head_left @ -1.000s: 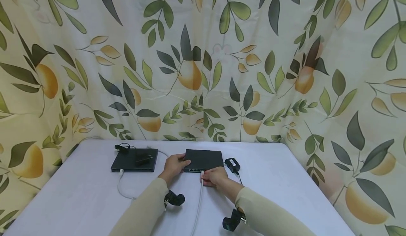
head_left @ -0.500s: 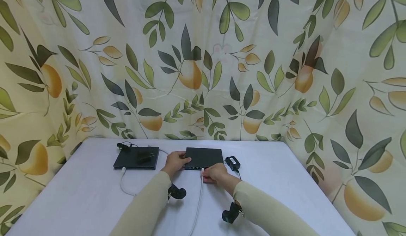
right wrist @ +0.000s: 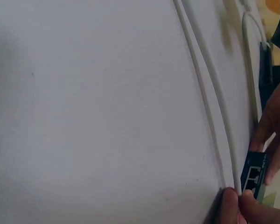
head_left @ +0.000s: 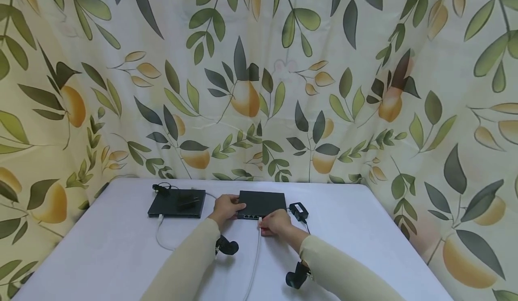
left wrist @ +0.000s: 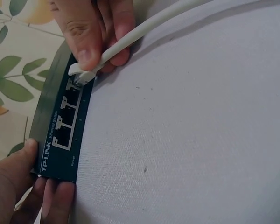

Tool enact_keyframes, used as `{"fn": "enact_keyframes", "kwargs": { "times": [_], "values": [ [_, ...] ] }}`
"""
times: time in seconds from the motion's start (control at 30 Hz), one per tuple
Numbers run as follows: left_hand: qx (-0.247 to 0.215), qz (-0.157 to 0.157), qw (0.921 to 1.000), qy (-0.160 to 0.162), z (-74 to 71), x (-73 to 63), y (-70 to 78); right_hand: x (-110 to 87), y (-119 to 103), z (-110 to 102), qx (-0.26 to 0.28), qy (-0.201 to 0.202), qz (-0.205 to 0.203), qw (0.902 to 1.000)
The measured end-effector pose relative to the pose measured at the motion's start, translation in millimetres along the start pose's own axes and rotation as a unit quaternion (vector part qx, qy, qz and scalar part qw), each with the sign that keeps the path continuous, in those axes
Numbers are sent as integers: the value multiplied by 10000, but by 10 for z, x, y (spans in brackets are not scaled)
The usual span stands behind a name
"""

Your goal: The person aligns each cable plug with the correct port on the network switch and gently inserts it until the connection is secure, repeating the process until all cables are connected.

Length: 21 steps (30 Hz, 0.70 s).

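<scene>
A flat black TP-LINK Ethernet switch (head_left: 263, 202) lies on the table, its row of ports facing the person. My left hand (head_left: 224, 208) grips its left end, thumb on top and fingers underneath, as the left wrist view shows. At the ports, my right hand (head_left: 277, 223) pinches the clear plug (left wrist: 81, 74) of a white network cable (head_left: 256, 260) between thumb and fingers. The plug's tip is right at one of the ports, past the opening marked 2. From there the cable runs down toward the table's near edge.
At left, a second flat black box (head_left: 170, 206) has a white cable (head_left: 158, 235) plugged into its front and a black adapter (head_left: 188, 201) on top. Right of the switch lies a small black power adapter (head_left: 298, 211) with a cord. A leaf-patterned curtain (head_left: 259, 89) surrounds the table (head_left: 344, 247).
Both hands keep their hold on the switch and the cable plug, almost unmoved. The head view has shifted slightly.
</scene>
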State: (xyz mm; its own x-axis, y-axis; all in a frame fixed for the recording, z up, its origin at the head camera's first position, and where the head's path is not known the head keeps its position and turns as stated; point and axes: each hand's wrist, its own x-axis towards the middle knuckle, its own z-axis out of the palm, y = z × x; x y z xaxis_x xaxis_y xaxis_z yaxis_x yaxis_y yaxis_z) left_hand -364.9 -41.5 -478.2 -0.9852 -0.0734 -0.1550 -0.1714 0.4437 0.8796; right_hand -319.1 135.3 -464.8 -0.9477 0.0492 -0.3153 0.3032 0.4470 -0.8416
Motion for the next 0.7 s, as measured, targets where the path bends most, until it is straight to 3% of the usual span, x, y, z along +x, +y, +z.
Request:
{"fn": "enact_keyframes", "kwargs": {
  "times": [0.13,0.27,0.37,0.43,0.5,0.6,0.7],
  "values": [
    [197,137,9997,-99,-29,-8,-19,-104,-74,-54,-437,-237,-305,9983],
    [1104,620,9919,-89,-95,-20,43,-92,-161,-215,-1141,-288,-710,9905],
    [2141,1159,9699,27,-222,13,147,-26,-259,-369,-1512,-37,-1009,9833],
    [2726,1542,9496,97,-326,38,217,19,-317,-479,-1901,236,-1339,9723],
    [3223,1915,9268,199,-436,67,279,56,-371,-588,-2396,503,-1772,9532],
    [3785,2340,8951,281,-587,91,343,89,-420,-723,-3330,652,-2588,9044],
    [4067,2637,8745,177,-700,56,380,78,-423,-814,-4015,396,-3215,8567]
  ]
}}
